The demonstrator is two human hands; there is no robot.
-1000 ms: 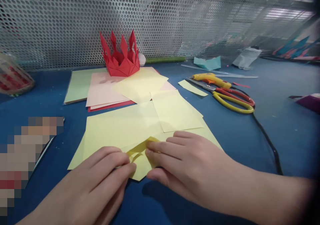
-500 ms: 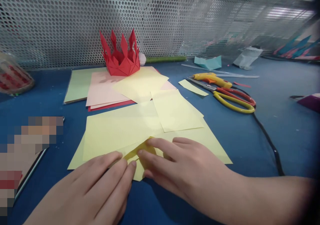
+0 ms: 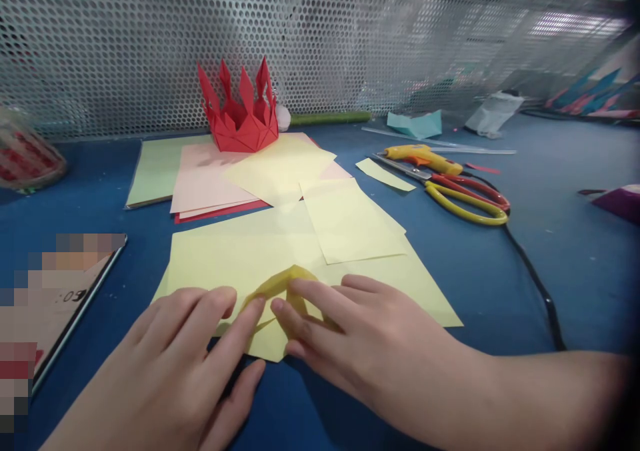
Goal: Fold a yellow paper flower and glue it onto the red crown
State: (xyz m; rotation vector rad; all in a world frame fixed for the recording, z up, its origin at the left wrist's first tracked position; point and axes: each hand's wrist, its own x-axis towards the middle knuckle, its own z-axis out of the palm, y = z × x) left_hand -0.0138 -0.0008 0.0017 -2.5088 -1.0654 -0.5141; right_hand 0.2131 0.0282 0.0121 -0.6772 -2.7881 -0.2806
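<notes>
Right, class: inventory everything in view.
Folded paper: one, yellow, front
Paper sheets: several, yellow, centre
Spiky paper crown: one, red, back
Paper stack: one, multicoloured, beneath crown
Metal scissors: one, red-yellow handles, right
Glue gun: one, yellow, right
Paper scraps: three, yellow, red, teal, right
Thin sticks: count unclear, translucent, back
Crumpled packet: one, white, back
Rod: one, green, back
Ball: one, white, back
Container: one, clear-red, left
Flat object: one, pixelated, left
Spiky item: one, blue-pink, right
Pointed object: one, purple, right
Perforated screen: one, grey, back
Tabletop: one, blue, beneath
Left hand, right hand: two, bare, front
</notes>
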